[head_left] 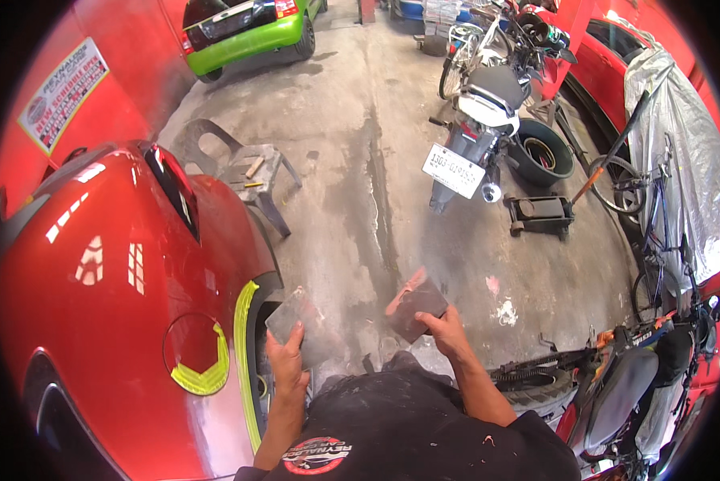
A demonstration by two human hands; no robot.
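In front of my body I hold two flat pieces apart from each other. My left hand (288,361) grips a grey, roughly square flat piece (290,311) by its lower edge, thumb on its face. My right hand (446,330) is closed on a dark flat plate (418,311) with a pinkish-red smear along its upper left edge. What exact kind either piece is, I cannot make out. Beside my left hand stands a red car (119,272), with yellow-green tape (244,345) along its wheel arch and around its round fuel flap. A whitish patch (220,429) shows on its panel.
A grey plastic chair (256,172) with small tools on its seat stands beyond the car. Ahead right are a white motorcycle (484,112), a black tub (556,172) and a floor jack (540,215). Another motorcycle (616,393) and bicycles line the right. A green car (248,36) is farther back.
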